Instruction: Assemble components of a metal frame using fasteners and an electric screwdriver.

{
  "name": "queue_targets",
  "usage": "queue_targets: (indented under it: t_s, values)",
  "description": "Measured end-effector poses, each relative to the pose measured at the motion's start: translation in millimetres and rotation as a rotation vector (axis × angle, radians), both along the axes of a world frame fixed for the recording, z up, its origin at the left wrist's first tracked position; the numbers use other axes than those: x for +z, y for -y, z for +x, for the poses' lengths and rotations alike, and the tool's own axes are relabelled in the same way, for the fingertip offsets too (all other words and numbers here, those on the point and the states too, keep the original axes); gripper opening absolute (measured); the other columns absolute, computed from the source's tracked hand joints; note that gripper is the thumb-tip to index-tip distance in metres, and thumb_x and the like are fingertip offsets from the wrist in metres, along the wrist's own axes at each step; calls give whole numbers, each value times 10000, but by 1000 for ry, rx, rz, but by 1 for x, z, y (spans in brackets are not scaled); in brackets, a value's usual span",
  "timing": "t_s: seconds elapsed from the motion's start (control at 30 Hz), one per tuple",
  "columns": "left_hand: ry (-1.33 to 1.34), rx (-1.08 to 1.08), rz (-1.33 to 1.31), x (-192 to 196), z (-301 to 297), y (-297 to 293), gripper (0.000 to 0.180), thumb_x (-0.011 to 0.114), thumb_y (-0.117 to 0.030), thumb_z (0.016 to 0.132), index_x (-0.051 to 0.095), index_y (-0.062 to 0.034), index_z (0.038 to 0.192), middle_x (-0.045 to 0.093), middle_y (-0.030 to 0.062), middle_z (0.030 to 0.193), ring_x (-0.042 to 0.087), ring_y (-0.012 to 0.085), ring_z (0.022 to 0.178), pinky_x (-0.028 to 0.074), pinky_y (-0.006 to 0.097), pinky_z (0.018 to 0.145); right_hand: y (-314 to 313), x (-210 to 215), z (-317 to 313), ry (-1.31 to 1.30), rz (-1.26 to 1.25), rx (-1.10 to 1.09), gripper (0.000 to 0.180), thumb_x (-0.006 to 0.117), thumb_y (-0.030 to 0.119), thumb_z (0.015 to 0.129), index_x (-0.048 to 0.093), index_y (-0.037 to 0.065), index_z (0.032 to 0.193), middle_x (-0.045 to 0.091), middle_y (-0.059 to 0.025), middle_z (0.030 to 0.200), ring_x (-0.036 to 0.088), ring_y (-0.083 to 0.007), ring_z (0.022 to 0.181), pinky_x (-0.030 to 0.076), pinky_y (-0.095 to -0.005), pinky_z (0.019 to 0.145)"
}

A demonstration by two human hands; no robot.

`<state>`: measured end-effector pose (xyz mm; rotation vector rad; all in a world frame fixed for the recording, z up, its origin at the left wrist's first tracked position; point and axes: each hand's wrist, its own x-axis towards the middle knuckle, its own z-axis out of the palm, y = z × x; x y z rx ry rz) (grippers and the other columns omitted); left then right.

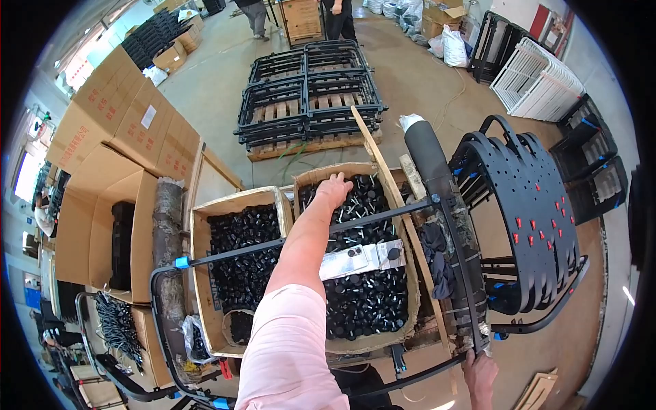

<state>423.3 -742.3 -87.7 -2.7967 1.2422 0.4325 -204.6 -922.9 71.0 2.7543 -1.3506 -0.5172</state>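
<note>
Reaching into box of black parts (365, 294)
Left hand (333, 189) open over parts; right hand (480, 372) gripping black frame (447, 225), long side running away.

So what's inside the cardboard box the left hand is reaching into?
The cardboard box is heaped with small black plastic caps, a silver-grey strip lying across them. The left hand rests on the pile. Anything beneath the top layer is covered.

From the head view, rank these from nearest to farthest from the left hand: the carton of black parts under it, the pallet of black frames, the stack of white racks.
1. The carton of black parts: directly under the left hand, which reaches into its far end.
2. The pallet of black frames: on the floor beyond the carton, straight ahead.
3. The stack of white racks: far off to the upper right.
</note>
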Motion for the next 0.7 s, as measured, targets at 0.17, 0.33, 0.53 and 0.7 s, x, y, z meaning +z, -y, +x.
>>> queue_targets:
  t_s: [0.17,0.33,0.53,0.7]
  values:
    - [23,-19,53,-17,7,-23,321,612,-184,1007,708,-194,1314,578,136,1362,585,332,1309,564,442,1021,-1,-10,5,18,39,17,476,620,403,1007,728,-43,881,707,-301,761,719,-495,743,581,-570,705]
    - [-31,9,-96,-9,1,-11,304,660,-222,997,715,-71,1254,579,199,1383,588,384,1291,545,468,1046,-2,6,-2,-12,37,-42,465,636,407,989,739,-33,879,709,-295,767,725,-484,761,583,-564,726]
    - [-915,636,-1019,35,-2,-75,413,643,-252,1070,597,1,1393,654,163,1332,687,292,1128,546,391,1039,-16,89,72,139,221,19,381,677,358,955,742,-16,924,723,-239,772,730,-435,751,583,-473,744]
    - [-1388,708,-1543,109,-117,-123,476,594,-270,1102,469,15,1463,636,149,1348,671,298,1192,550,398,1066,-57,67,194,809,562,338,258,788,135,895,705,13,1106,717,-162,1008,707,-282,840,556,-368,748]
